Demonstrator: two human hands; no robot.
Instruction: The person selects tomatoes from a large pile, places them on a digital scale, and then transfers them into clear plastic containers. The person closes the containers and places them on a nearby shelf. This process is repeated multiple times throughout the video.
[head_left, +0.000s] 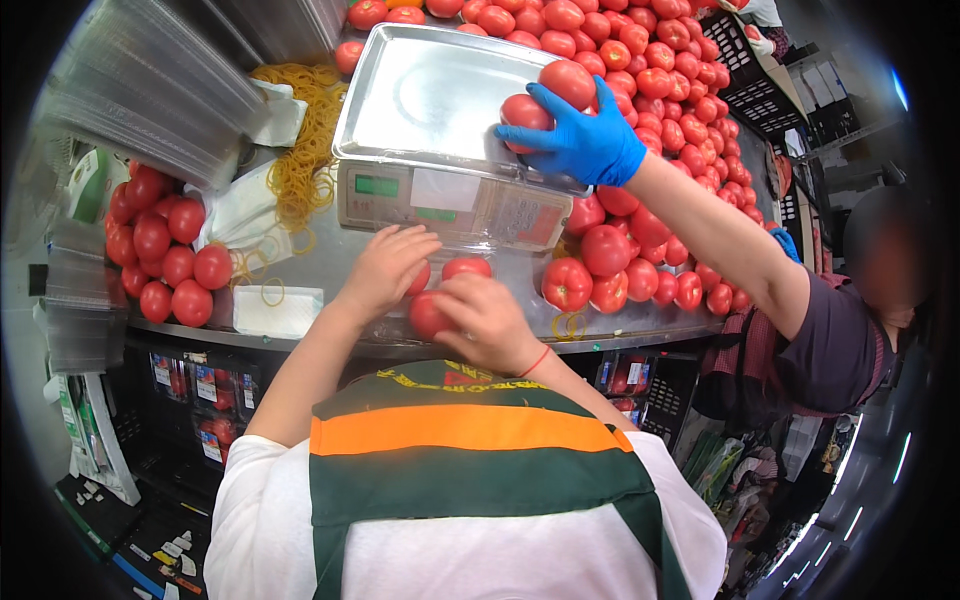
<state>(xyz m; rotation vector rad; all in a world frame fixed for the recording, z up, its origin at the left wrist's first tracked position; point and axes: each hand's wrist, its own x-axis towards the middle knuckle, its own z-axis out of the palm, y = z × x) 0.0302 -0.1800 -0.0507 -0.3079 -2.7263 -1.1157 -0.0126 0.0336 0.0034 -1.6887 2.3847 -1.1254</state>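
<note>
My left hand (391, 271) reaches over the metal table just below the weighing scale (450, 199), partly covering a red tomato (418, 279). Its thumb is hidden, so its hold is unclear. My right hand (486, 319), slightly blurred, has its fingers and thumb around the right side of a second tomato (430, 315). Behind it lies a third tomato (466, 267). These tomatoes seem to lie in a clear plastic tray, mostly hidden by my hands. A co-worker's blue-gloved hand (592, 139) holds two tomatoes (567, 84) over the right of the metal weighing pan (442, 90).
A large tomato heap (660, 82) covers the table's right and back. More tomatoes (161, 240) are piled at left, near stacked clear plastic containers (150, 90). Yellow rubber bands (300, 150) and a white absorbent pad (277, 311) lie between. The co-worker (817, 337) stands at right.
</note>
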